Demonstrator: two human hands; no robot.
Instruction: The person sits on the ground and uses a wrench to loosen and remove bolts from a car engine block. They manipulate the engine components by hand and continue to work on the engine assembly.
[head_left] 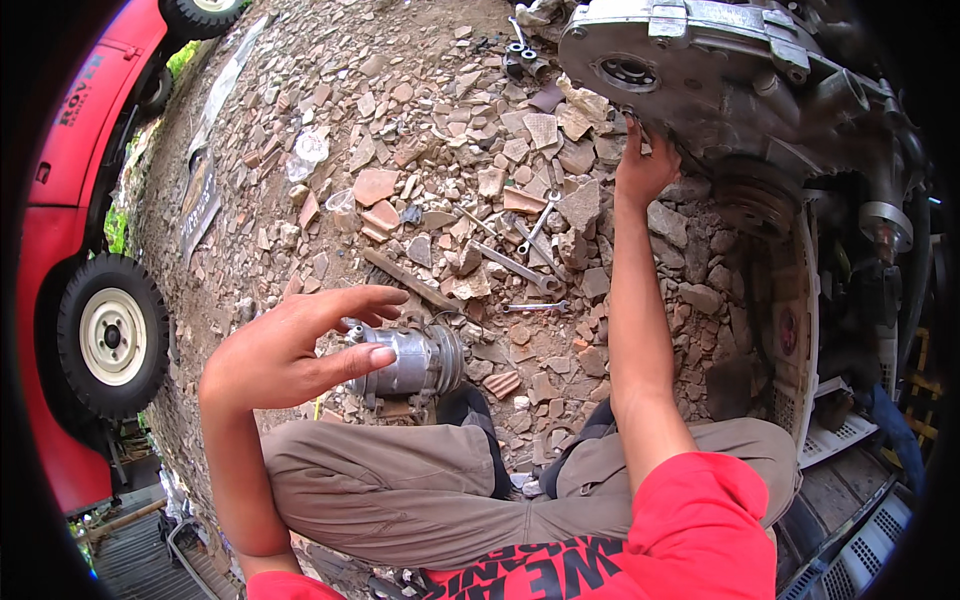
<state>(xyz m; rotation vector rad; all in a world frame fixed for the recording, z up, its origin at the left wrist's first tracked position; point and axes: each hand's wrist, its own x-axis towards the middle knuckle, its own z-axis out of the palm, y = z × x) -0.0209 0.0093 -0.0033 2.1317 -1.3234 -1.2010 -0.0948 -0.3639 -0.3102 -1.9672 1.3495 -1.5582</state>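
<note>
My left hand is raised with fingers apart over a silver cylindrical compressor, which has a pulley at its right end. My right hand reaches up to the lower edge of a large metal engine casing; its fingers are curled at a small metal part there, too small to make out. Below the casing is a dark pulley. Several wrenches lie on the rubble between my hands, with a wooden stick beside them.
A red vehicle with a cream wheel stands at the left. Broken tile and stone cover the ground. A small metal assembly lies at the back. Plastic crates are at the right. My crossed legs fill the front.
</note>
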